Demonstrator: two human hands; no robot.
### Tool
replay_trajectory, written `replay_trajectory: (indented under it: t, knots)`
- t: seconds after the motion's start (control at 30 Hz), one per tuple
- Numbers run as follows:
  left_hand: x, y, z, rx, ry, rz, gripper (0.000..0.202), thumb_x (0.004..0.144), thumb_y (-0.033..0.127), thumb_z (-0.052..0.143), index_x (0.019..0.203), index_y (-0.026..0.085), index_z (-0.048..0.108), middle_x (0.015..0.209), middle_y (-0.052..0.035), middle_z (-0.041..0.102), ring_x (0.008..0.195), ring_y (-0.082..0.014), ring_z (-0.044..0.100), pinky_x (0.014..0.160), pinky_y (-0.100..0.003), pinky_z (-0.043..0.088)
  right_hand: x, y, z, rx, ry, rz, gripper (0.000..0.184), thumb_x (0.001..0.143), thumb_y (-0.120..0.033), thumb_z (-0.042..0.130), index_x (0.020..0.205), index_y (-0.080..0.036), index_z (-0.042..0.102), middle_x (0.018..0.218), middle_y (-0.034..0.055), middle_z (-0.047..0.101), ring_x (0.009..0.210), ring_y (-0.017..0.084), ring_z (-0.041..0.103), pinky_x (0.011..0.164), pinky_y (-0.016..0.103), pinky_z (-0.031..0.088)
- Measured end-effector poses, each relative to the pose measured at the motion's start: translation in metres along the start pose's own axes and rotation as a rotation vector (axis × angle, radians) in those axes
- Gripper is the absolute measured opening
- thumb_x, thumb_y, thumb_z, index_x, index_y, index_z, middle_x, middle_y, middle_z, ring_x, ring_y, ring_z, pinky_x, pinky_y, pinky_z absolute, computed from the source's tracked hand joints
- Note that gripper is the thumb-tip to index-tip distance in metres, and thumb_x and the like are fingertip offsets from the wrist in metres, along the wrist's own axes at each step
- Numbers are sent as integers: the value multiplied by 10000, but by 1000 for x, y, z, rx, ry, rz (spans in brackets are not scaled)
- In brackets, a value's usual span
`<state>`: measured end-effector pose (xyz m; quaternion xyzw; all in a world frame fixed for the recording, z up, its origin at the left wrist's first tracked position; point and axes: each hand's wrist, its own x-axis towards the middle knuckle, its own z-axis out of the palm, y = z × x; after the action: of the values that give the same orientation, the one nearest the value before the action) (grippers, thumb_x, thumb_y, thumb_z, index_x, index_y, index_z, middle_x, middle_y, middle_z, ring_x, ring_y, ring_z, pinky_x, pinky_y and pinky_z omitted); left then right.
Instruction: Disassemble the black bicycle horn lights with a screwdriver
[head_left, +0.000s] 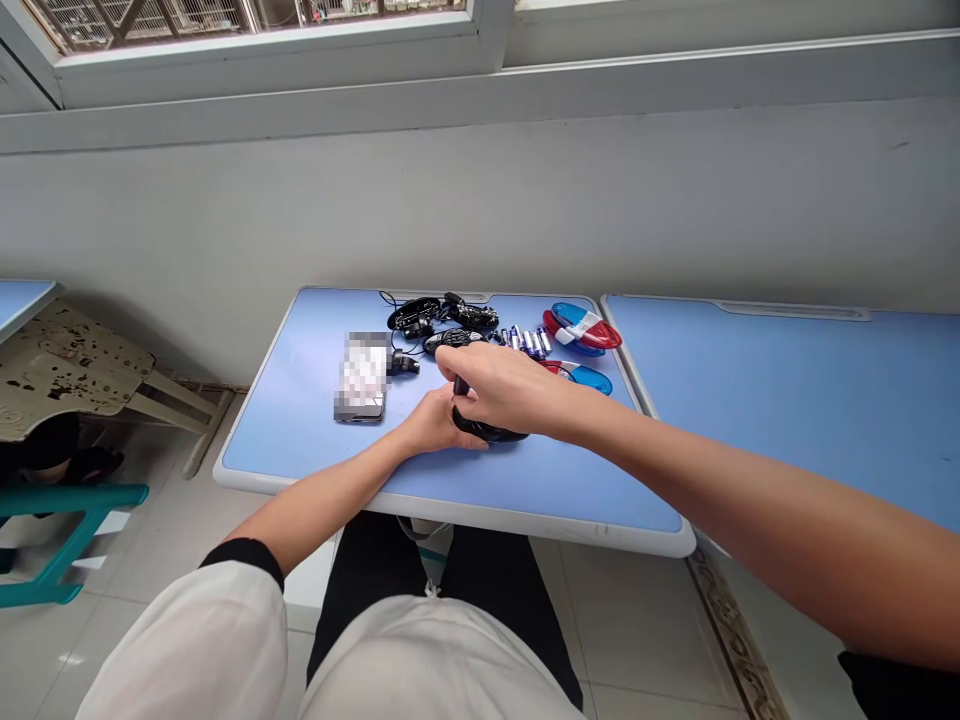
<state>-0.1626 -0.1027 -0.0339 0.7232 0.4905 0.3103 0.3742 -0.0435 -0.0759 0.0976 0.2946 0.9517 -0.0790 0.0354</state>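
On the blue desk (300,440) in front of me, a dark glossy black object (491,432) with a rounded edge lies mostly hidden under my hands. My left hand (439,422) holds its left side, thumb along the near edge. From above, my right hand (502,380) closes its fingers and thumb on an upright black part (460,385) of it. Just beyond are several black items with coiled cords (471,314) and a small black piece (405,364). Silver-and-blue batteries (526,341) stand in a group behind my right hand.
A phone (361,376) with a blurred-out screen lies left of my hands. Red and blue translucent oval items (581,328) sit at the back right, with another blue one (592,379) nearer. A second desk (795,390) adjoins on the right; a teal stool (67,540) is at left.
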Motion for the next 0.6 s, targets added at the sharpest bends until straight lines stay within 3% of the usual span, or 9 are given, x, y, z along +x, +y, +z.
replay_trajectory:
  t: [0.1, 0.17, 0.33, 0.5, 0.6]
  knots:
    - [0, 1, 0, -52, 18, -38, 531, 580, 260, 798, 1059, 134, 606, 1076, -60, 644, 1049, -285, 576, 888, -385, 497, 0, -1, -1, -30, -27, 50, 55, 838, -248, 471, 855, -201, 494, 686, 37, 548, 596, 154, 433, 511, 270, 191]
    - [0, 2, -1, -58, 31, -54, 576, 544, 274, 816, 1060, 128, 606, 1097, -79, 633, 1058, -301, 569, 889, -404, 492, 0, -1, -3, -55, -60, 91, 140, 875, -328, 451, 826, -204, 493, 616, 16, 512, 535, 141, 386, 513, 274, 188]
    - [2, 0, 1, -86, 34, -39, 460, 530, 248, 810, 941, 134, 638, 935, -41, 656, 938, -281, 612, 794, -378, 516, -2, 1, -6, 17, -50, 30, 46, 827, -177, 485, 867, -196, 497, 721, 23, 561, 610, 132, 428, 526, 255, 222]
    - [2, -2, 1, -46, 79, -42, 532, 507, 317, 829, 980, 156, 646, 1040, -59, 643, 1012, -287, 584, 836, -381, 504, -2, 1, -6, -71, -82, 162, 200, 883, -361, 451, 799, -194, 522, 612, 23, 512, 558, 146, 413, 525, 274, 195]
    - [2, -1, 0, -40, 43, -34, 454, 533, 309, 813, 935, 163, 660, 950, -32, 663, 946, -271, 611, 797, -369, 513, -2, 1, -5, -13, -47, 87, 54, 844, -215, 481, 813, -192, 518, 649, 19, 527, 589, 137, 421, 538, 267, 213]
